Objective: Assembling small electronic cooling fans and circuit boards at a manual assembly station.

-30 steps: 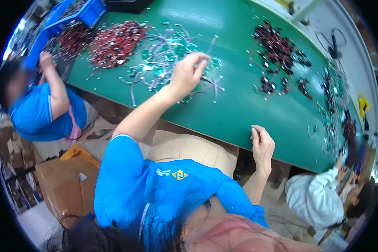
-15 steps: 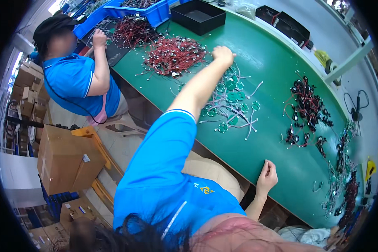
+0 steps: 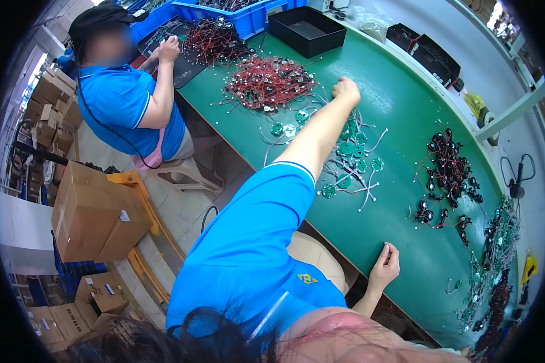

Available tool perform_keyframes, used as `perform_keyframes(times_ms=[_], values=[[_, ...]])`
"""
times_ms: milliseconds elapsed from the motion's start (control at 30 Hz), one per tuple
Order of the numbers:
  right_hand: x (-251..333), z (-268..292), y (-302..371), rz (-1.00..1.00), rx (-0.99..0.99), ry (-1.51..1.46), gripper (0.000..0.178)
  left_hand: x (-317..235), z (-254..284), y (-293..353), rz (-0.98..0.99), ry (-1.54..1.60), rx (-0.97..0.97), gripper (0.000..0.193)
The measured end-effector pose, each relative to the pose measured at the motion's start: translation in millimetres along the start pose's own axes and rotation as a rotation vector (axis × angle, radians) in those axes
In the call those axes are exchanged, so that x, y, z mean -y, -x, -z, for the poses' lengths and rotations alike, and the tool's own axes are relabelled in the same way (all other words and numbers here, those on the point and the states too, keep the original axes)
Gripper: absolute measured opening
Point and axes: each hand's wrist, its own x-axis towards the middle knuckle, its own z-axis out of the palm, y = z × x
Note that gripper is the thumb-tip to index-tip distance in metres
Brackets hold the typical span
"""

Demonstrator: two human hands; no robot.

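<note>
My left arm stretches across the green table, and my left hand (image 3: 346,92) is closed over its far part, fingers curled down; anything inside them is hidden. Beneath and beside that forearm lie round green circuit boards (image 3: 345,149) with pale wires, partly covered by the arm. Left of the hand is a heap of red-wired small round parts (image 3: 269,83). My right hand (image 3: 384,267) is at the table's near edge, thumb and fingers pressed together; whether something small is between them cannot be made out.
Black round parts with red wires (image 3: 448,160) lie on the right, with more wired boards (image 3: 496,242) beyond. A black tray (image 3: 307,30) and blue bins (image 3: 242,19) stand at the back. A co-worker (image 3: 127,91) sits at left, near cardboard boxes (image 3: 94,212).
The view has shifted a little. My left hand has drawn slightly nearer, and more boards show left of my forearm. My right hand stays near the edge. The co-worker's hands have moved slightly.
</note>
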Motion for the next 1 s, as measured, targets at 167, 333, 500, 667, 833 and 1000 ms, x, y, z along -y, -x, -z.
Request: perform_keyframes(times_ms=[167,333,500,667,833,1000], values=[[0.6,0.2,0.3,-0.022,-0.009,-0.017,0.011,11.6,12.6,-13.5,-0.095,-0.029,0.228,0.022],[5.1,3.1,-1.5,-0.012,0.013,-0.015,0.01,49.5,13.1,-49.0,-0.019,0.802,0.558,0.037],[6.8,2.1,0.6,-0.019,-0.051,-0.022,0.008,13.5,58.1,16.3,-0.331,0.856,0.376,0.054],[9.4,1.2,-4.5,0.017,-0.051,0.025,0.008,-3.7,136.7,120.7,-0.419,1.167,0.835,0.051],[11.8,1.2,-5.9,-0.049,-0.092,0.012,0.006,-7.2,142.0,194.0,-0.559,1.028,0.939,0.05],[-4.4,-1.4,-6.9,-0.291,-0.055,-0.292,0.007,-5.7,129.6,260.7,-0.424,0.97,1.494,0.047]])
